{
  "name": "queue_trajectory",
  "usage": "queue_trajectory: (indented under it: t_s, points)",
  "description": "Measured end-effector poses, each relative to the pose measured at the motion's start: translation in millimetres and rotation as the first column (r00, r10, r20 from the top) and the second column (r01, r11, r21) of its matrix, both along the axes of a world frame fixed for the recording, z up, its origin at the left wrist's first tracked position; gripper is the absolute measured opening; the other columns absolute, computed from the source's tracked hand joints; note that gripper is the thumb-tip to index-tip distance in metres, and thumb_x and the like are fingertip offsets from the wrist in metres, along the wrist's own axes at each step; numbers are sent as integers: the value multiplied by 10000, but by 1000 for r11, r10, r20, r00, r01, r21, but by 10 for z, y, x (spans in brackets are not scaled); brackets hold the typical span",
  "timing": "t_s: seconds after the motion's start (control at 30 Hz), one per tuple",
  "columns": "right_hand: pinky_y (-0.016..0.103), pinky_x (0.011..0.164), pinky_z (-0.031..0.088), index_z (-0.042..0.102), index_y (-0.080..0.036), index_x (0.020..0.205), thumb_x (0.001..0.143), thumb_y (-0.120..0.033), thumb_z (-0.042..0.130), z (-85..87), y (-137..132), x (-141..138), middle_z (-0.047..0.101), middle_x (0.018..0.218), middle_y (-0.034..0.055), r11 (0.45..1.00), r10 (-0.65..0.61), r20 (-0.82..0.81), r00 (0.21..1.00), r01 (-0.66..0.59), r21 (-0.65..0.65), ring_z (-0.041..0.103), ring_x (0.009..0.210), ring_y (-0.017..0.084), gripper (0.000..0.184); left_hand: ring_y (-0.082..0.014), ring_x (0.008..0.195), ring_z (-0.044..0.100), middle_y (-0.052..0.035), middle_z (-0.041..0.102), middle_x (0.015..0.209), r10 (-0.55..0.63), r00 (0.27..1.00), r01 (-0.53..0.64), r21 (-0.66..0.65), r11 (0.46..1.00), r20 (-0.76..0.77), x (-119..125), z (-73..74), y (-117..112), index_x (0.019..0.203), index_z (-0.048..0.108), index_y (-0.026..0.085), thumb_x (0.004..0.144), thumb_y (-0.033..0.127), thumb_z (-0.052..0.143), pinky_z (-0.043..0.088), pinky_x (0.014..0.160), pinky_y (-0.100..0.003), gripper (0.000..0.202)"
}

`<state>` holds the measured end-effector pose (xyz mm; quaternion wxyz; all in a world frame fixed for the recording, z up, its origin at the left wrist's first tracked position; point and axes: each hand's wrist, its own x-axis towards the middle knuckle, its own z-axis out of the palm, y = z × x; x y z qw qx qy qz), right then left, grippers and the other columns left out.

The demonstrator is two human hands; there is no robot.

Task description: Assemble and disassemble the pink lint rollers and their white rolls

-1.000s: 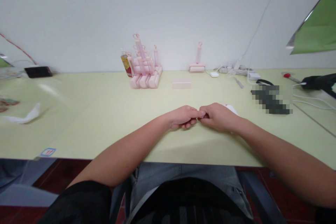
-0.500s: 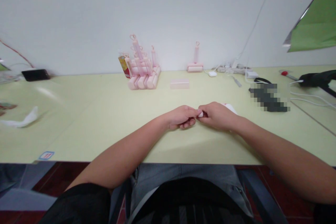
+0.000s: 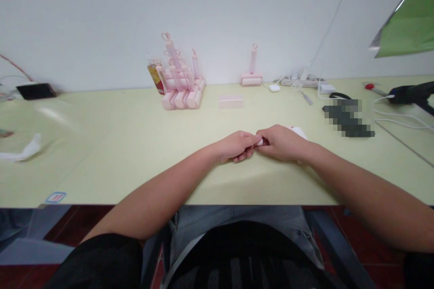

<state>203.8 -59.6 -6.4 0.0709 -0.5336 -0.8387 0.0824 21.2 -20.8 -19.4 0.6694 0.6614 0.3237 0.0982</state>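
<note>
Both forearms rise from the lower corners of the frame and meet just below its centre, wrists resting low on the pale green table (image 3: 111,144). The left hand (image 3: 237,145) is curled knuckles-up, its fingers closed and its thumb and fingertips pinched toward the right. The right hand (image 3: 284,142) faces it, also curled shut, so the fingertips of the two touch. Between them sits a small piece (image 3: 261,142), white with a dark red part, gripped from both sides; it is too small to tell what it is. A white object (image 3: 299,132) peeks out just behind the right hand. The table's near edge runs across the frame close below the forearms. Bare tabletop lies to the left of the hands and beyond them up to a pale pink block (image 3: 231,101). A cluster of pink rollers (image 3: 181,88) and a single pink roller (image 3: 252,74) stand well apart by the wall, with cables (image 3: 396,119) at the far right.
</note>
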Motion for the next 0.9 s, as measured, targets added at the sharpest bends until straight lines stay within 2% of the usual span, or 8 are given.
queue_trajectory:
  t_s: [0.3, 0.9]
  points:
    - [245, 570, 284, 660, -189, 816, 845, -333, 526, -10, 13, 22, 694, 786, 50, 1000, 12, -7, 1000, -12, -13, 558, 661, 147, 199, -42, 340, 327, 55, 440, 514, 18, 1000, -17, 52, 998, -3, 33, -6, -26, 736, 451, 183, 898, 495, 465, 209, 311, -173, 352]
    - [249, 577, 287, 667, -187, 820, 844, -341, 520, -6, 14, 24, 693, 786, 53, 1000, 3, -16, 1000, -3, -23, 551, 658, 151, 214, -44, 341, 316, 53, 442, 525, 15, 1000, -15, 54, 998, 0, 29, -17, -27, 743, 452, 187, 905, 491, 455, 209, 308, -177, 344]
